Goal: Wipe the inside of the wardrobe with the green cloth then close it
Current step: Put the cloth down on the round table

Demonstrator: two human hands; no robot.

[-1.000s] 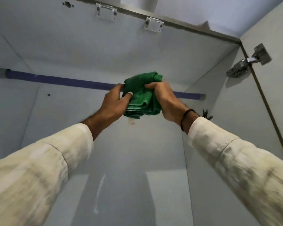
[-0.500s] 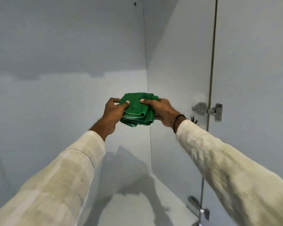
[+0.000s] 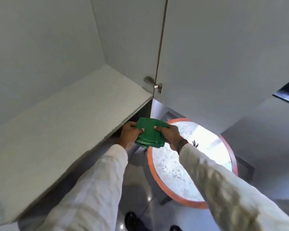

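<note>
Head view, looking down past the front edge of the open wardrobe. The green cloth (image 3: 149, 133), folded into a thick pad, is held in the air just in front of the wardrobe's bottom shelf (image 3: 70, 130), touching no surface and outside the cabinet. The left hand (image 3: 129, 135) is closed on the pad's left edge, thumb on top; the right hand (image 3: 169, 135) is closed on its right edge in the same way. A two-handed pinch of this kind probably serves to square or refold the pad so that a flat face is offered to the panels. The wardrobe interior, as far as it shows, holds nothing: the shelf, the back panel and the right side wall (image 3: 128, 39) are bare. The door (image 3: 223, 47) stands open on the right, hung from a metal hinge (image 3: 153, 84) at the side wall's front edge. Below the hands, near the right, stands a round table (image 3: 190, 164) with an orange rim and pale speckled top. The door is not yet closed.
</note>
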